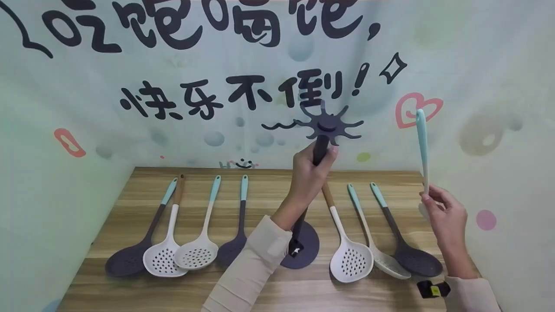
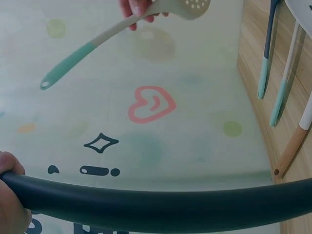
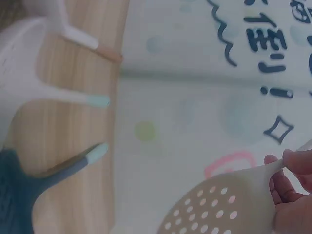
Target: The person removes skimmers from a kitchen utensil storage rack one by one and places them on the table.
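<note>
My left hand [image 1: 310, 173] grips the dark pole [image 2: 161, 210] of a utensil stand just below its hooked top [image 1: 331, 123]. The stand's round base [image 1: 305, 249] shows low behind my left sleeve, which hides part of the pole. My right hand [image 1: 448, 216] pinches a cream skimmer [image 3: 214, 207] at the neck, thumb against fingers. The skimmer's mint handle [image 1: 422, 134] points upward in the head view. Its perforated bowl is mostly hidden behind the hand there, but the right wrist view shows it plainly.
Several skimmers lie on the wooden table [image 1: 260, 290]. Left of the stand are a dark one [image 1: 125, 262], two white ones [image 1: 164, 260] and another dark one [image 1: 230, 251]. To the right lie white [image 1: 351, 262], cream [image 1: 390, 264] and dark [image 1: 418, 261] ones. A printed cloth [image 1: 208, 151] hangs behind.
</note>
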Tool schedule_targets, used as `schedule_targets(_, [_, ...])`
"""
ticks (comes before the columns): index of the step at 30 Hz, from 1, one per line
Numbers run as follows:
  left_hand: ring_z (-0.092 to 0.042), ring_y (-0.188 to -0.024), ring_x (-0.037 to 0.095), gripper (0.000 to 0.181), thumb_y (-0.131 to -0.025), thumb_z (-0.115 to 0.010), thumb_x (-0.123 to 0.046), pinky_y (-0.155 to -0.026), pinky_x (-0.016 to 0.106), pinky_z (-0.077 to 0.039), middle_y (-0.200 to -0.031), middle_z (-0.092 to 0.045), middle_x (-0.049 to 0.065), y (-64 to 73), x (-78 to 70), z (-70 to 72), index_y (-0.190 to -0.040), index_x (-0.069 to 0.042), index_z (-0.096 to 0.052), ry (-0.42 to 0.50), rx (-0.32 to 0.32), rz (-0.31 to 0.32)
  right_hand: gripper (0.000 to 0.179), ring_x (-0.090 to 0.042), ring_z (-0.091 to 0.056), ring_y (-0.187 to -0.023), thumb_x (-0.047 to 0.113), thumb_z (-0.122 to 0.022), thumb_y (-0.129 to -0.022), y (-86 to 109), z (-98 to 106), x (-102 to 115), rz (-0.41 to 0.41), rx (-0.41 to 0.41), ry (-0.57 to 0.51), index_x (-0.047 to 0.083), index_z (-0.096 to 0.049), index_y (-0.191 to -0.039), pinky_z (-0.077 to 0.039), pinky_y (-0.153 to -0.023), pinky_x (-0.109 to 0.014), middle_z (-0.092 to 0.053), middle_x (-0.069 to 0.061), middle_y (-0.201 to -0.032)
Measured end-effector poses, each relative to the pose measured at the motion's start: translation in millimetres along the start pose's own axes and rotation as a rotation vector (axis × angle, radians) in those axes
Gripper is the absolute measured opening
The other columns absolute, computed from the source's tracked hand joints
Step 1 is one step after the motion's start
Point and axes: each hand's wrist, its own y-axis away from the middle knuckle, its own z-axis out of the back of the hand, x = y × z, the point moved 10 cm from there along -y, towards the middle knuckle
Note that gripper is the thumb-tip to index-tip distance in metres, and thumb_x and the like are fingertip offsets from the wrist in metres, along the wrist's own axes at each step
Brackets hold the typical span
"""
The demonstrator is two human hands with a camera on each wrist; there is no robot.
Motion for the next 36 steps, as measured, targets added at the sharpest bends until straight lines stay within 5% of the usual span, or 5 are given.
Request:
schedule_targets(10, [-0.031, -0.05, 0.007, 0.027, -0.089, -0.057, -0.011, -0.05, 0.021, -0.025, -0.055, -0.034, -0.004, 1.6, -2.1, -0.3, -0.067, -0.004, -0.044, -0.003, 0.018, -0.008, 0.029, 0.02, -0.045, -0.067, 0.008, -0.063, -0.087, -14.3, 24, -68, -0.115, -0.041, 0.196, 0.001, -0.063, -0.116, -0.037, -0.062, -0.003, -0.047, 0.035, -0.07])
schedule_targets(18, [-0.03, -0.048, 0.006, 0.027, -0.088, -0.058, -0.011, -0.049, 0.021, -0.024, -0.054, -0.033, -0.004, 2.5, -2.3, 1.1, -0.066, -0.005, -0.044, 0.004, 0.004, -0.005, 0.017, 0.004, -0.043, -0.064, 0.007, -0.058, -0.087, -14.4, 23, -122, -0.217, 0.05, 0.379, -0.004, -0.051, -0.098, -0.036, -0.064, -0.02, -0.06, -0.019, -0.09])
schedule_targets(23, [-0.032, -0.048, 0.007, 0.026, -0.088, -0.058, -0.01, -0.049, 0.021, -0.026, -0.054, -0.036, -0.004, 2.0, -1.9, 0.3, -0.067, -0.003, -0.046, 0.014, 0.007, -0.004, 0.019, -0.02, -0.049, -0.071, 0.005, -0.052, -0.087, -12.0, 17, -147, -0.252, 0.135, 0.413, -0.01, -0.058, -0.096, -0.037, -0.061, -0.026, -0.061, -0.026, -0.091])
schedule_targets(29, [-0.032, -0.048, 0.007, 0.026, -0.088, -0.059, -0.01, -0.049, 0.021, -0.025, -0.054, -0.035, -0.004, 2.0, -1.2, 0.0, -0.067, -0.004, -0.045, 0.018, 0.009, 0.0, 0.034, -0.024, -0.047, -0.072, 0.005, -0.043, -0.089, -8.3, 4, -169, -0.335, 0.309, 0.415, -0.014, -0.054, -0.114, -0.036, -0.056, -0.025, -0.053, -0.034, -0.113])
schedule_targets(36, [-0.032, -0.049, 0.006, 0.025, -0.089, -0.058, -0.01, -0.049, 0.021, -0.026, -0.055, -0.035, -0.004, 1.6, -2.2, -1.4, -0.068, -0.002, -0.046, 0.018, 0.025, 0.001, 0.055, -0.042, -0.04, -0.106, 0.015, -0.037, -0.089, 0.4, -16, -185, -0.407, 0.562, 0.45, -0.02, -0.033, -0.131, -0.04, -0.081, -0.036, -0.029, -0.041, -0.134])
